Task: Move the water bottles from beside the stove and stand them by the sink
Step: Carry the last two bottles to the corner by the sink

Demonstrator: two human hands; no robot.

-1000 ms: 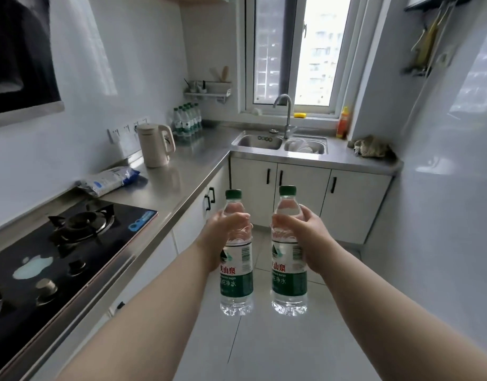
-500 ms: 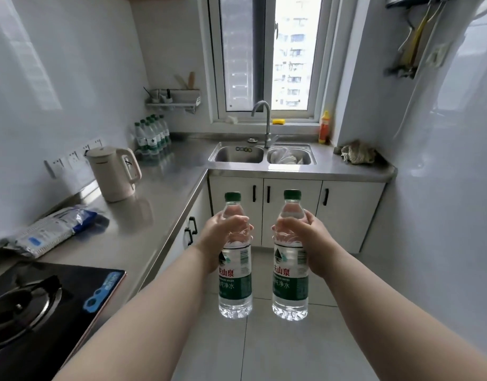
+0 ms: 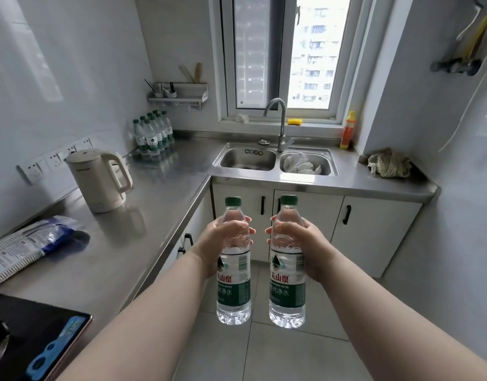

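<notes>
I hold two clear water bottles with green caps and green labels upright over the floor, side by side. My left hand (image 3: 219, 244) grips the left bottle (image 3: 234, 290) around its upper body. My right hand (image 3: 301, 243) grips the right bottle (image 3: 287, 292) the same way. The double steel sink (image 3: 217, 158) lies ahead under the window, with white cloth in its right basin. A cluster of several matching bottles (image 3: 152, 136) stands in the counter's back left corner, left of the sink. The black stove (image 3: 30, 336) shows at the bottom left.
A cream kettle (image 3: 99, 180) stands on the steel counter (image 3: 143, 215) at left, and a blue and white packet (image 3: 25, 247) lies near the stove. A yellow bottle (image 3: 347, 130) and a rag (image 3: 388, 163) sit right of the sink. White cabinets (image 3: 374, 235) stand ahead.
The view has moved forward along the counter toward the sink; the stove has slid almost out of view and the sink looks nearer. Both hands keep their bottles, held the same way.
</notes>
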